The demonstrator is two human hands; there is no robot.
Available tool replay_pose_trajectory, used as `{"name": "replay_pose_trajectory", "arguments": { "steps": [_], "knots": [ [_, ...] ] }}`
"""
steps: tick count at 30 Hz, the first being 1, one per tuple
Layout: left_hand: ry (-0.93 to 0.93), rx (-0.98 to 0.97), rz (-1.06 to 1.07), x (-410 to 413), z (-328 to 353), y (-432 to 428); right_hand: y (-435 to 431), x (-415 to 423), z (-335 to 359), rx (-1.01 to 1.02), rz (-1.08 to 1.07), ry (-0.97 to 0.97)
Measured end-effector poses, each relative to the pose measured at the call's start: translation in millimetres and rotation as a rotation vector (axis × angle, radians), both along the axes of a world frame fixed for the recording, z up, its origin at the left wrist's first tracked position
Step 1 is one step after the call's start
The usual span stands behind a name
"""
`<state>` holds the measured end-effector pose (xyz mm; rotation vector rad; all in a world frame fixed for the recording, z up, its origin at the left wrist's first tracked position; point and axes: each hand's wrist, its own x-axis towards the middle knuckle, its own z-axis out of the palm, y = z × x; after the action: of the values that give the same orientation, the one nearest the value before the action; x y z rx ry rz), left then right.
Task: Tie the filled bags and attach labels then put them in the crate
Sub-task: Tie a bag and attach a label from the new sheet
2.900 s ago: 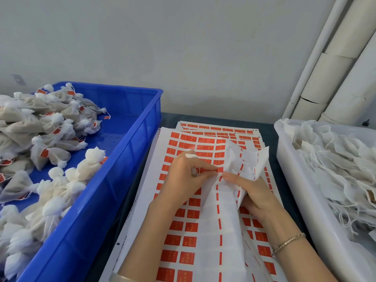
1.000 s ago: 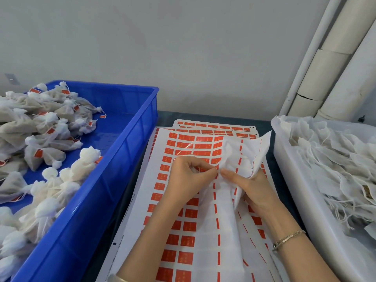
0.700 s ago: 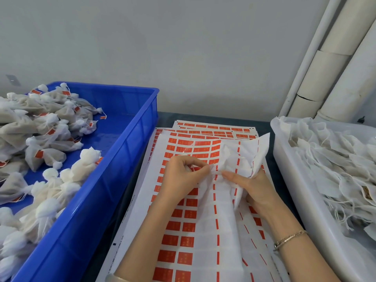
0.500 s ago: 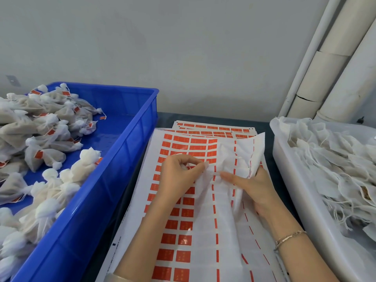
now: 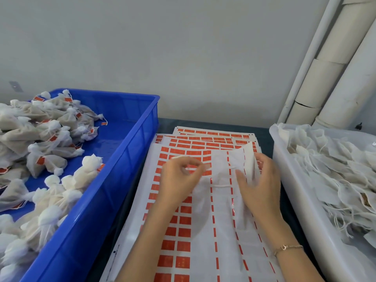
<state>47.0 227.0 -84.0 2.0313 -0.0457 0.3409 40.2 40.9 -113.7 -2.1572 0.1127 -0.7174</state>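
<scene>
Head view. Left hand [image 5: 179, 178] is raised just over the label sheets [image 5: 175, 237], fingers curled, thumb and forefinger tips together. It is motion-blurred, with a speck of orange at the fingertips, and I cannot tell if it pinches anything. Right hand [image 5: 259, 184] grips the far right edge of the bag [image 5: 221, 171], fingers curled round the lifted fabric, thumb on top. There is a thin bracelet [image 5: 286, 247] on that wrist.

The bag is white and translucent, lying flat on the sheets between the two hands with its far end folded up. Its drawstring [image 5: 220, 186] runs across it, slack and untied.

The label sheets are stacked and fanned on the dark table [image 5: 264, 135], with rows of orange labels and many slots already bare.

The blue crate [image 5: 114, 180] sits left of the sheets, holding a heap of tied bags [image 5: 50, 163] with orange labels. The white tub [image 5: 293, 196] sits right of the sheets, full of loose untied bags [image 5: 329, 165], strings trailing. White pipes [image 5: 329, 78] stand against the wall at far right.
</scene>
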Motion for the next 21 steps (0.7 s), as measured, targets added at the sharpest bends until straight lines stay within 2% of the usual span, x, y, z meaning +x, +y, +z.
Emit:
{"name": "replay_pose_trajectory", "arguments": {
  "steps": [2,5,8,14,21],
  "knots": [
    [0.011,0.047,-0.149,-1.7,-3.7,-6.4,4.5,-5.0,8.7,0.052,0.085,-0.065],
    [0.002,0.056,-0.284,-3.1,-8.5,-10.0,12.7,-12.0,17.7,0.105,0.321,0.047],
    [0.002,0.056,-0.322,-3.8,-10.7,-12.0,15.5,-13.9,17.6,0.082,0.433,0.082],
    [-0.025,-0.006,-0.273,-4.1,-6.6,-8.7,6.4,-8.8,18.7,0.181,0.472,0.094],
    [-0.016,-0.042,-0.342,-9.0,-4.6,-8.6,5.9,-8.2,15.7,0.132,0.390,0.112]
  ]
}}
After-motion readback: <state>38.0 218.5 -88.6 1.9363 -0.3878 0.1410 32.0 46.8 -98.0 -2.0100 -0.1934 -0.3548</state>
